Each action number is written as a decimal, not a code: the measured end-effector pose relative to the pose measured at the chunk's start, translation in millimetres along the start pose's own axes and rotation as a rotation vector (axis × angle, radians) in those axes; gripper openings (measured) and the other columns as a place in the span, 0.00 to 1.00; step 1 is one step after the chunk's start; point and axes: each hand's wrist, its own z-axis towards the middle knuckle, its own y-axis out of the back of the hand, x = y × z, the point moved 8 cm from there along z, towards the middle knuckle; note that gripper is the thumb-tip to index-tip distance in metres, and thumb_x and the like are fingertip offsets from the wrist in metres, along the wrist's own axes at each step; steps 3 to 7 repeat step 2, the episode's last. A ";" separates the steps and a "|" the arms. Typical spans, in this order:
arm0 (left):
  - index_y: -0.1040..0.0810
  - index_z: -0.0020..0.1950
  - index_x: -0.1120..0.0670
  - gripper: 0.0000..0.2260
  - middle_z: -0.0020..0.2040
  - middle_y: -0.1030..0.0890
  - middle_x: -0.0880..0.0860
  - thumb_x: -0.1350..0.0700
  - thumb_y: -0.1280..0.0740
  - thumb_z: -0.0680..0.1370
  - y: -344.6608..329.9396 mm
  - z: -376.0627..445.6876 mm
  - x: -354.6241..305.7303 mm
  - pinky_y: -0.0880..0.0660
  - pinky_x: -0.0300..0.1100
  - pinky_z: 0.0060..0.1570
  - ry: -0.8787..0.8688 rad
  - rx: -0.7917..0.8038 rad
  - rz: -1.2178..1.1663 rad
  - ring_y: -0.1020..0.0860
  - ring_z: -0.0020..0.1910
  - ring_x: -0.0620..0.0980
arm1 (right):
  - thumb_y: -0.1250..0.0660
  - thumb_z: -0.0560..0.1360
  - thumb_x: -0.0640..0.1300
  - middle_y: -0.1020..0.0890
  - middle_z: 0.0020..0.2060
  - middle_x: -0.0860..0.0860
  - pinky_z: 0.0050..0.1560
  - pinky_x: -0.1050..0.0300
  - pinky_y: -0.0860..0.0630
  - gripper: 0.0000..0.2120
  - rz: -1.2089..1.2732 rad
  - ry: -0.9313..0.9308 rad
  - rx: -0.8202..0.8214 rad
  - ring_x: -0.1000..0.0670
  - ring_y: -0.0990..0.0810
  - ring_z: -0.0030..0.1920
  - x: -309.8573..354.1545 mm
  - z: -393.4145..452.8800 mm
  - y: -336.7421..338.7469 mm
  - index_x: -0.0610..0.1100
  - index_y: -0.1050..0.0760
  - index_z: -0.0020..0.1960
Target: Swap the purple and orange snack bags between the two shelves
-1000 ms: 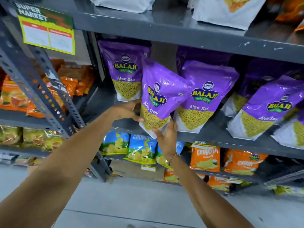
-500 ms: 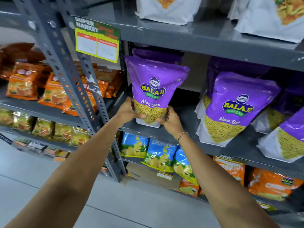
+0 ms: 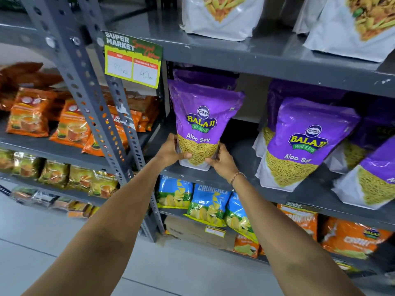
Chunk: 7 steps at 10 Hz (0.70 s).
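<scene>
A purple bag of yellow sev is held upright at the left end of the middle shelf, its lower corners gripped by the left hand and right hand, while orange bags lie on the shelf below, toward its right end.

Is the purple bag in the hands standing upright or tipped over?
Upright. The purple bag stands on its base at the shelf edge, label level, left hand and right hand gripping its lower corners.
</scene>
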 end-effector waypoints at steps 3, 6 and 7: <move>0.54 0.76 0.57 0.50 0.77 0.41 0.56 0.52 0.22 0.66 -6.6 -20.3 -8.6 0.40 0.47 0.71 -0.016 -0.080 -0.015 0.41 0.74 0.50 | 0.33 0.76 0.42 0.31 0.72 0.42 0.69 0.50 0.33 0.35 -0.133 -0.016 -0.152 0.43 0.32 0.71 13.3 -29.4 6.2 0.40 0.47 0.76; 0.54 0.76 0.57 0.50 0.77 0.41 0.56 0.52 0.22 0.66 -6.6 -20.3 -8.6 0.40 0.47 0.71 -0.016 -0.080 -0.015 0.41 0.74 0.50 | 0.33 0.76 0.42 0.31 0.72 0.42 0.69 0.50 0.33 0.35 -0.133 -0.016 -0.152 0.43 0.32 0.71 13.3 -29.4 6.2 0.40 0.47 0.76; 0.54 0.76 0.57 0.50 0.77 0.41 0.56 0.52 0.22 0.66 -6.6 -20.3 -8.6 0.40 0.47 0.71 -0.016 -0.080 -0.015 0.41 0.74 0.50 | 0.33 0.76 0.42 0.31 0.72 0.42 0.69 0.50 0.33 0.35 -0.133 -0.016 -0.152 0.43 0.32 0.71 13.3 -29.4 6.2 0.40 0.47 0.76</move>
